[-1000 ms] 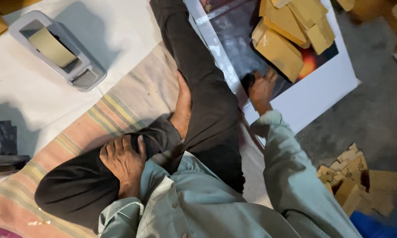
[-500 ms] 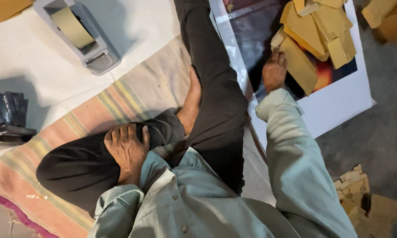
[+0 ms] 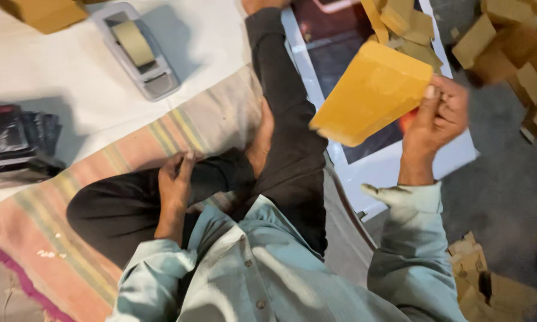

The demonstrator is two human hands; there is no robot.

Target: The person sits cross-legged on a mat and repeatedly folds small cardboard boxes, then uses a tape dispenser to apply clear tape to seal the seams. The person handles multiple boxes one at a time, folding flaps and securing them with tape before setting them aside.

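My right hand [image 3: 438, 116] is raised and grips one edge of a flat folded yellow-brown cardboard box [image 3: 370, 92], which is held tilted in the air above a white-edged board [image 3: 376, 170]. More flat boxes [image 3: 403, 24] lie piled on that board behind it. My left hand [image 3: 174, 185] rests palm down on my bent leg in black trousers [image 3: 280, 131], fingers loosely apart, holding nothing.
A grey tape dispenser [image 3: 138, 52] with a brown roll lies on white sheeting at upper left, beside a brown box [image 3: 45, 13]. Black packets [image 3: 18, 143] are stacked at the left edge. A striped mat [image 3: 71, 197] is under me. Cardboard pieces [image 3: 489, 292] litter the floor.
My right hand has lifted from the pile on the board and now holds a flat box up in the air. My left hand stays on my leg.
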